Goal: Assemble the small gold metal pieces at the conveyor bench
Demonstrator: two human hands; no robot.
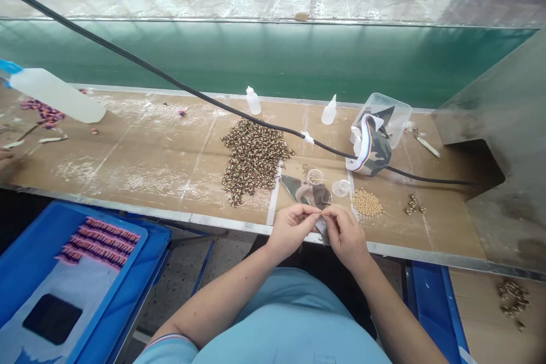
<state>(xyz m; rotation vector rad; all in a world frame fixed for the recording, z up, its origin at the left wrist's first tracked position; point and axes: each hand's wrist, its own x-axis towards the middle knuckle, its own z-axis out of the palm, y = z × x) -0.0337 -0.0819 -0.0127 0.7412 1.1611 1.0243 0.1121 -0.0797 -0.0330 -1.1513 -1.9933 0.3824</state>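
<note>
My left hand (290,232) and my right hand (347,237) meet at the table's front edge, fingertips pinched together. Between them is a tiny gold-coloured piece (320,212), too small to name. Just beyond the fingers lies a camouflage cloth (313,195), with a small clear cup (315,177) on it and a clear round lid or dish (340,187) beside it. Right of my right hand is a patch of small tan beads (367,202). A large heap of small dark-and-gold pieces (252,159) spreads to the left of the cloth.
A black cable (191,90) crosses above the table. Two white dropper bottles (253,101) stand at the back. A clear plastic box (390,111) with camouflage cloth is at right. A large bottle (60,94) leans at left; a blue tray (38,216) sits lower left. Another person's hand (5,160) shows.
</note>
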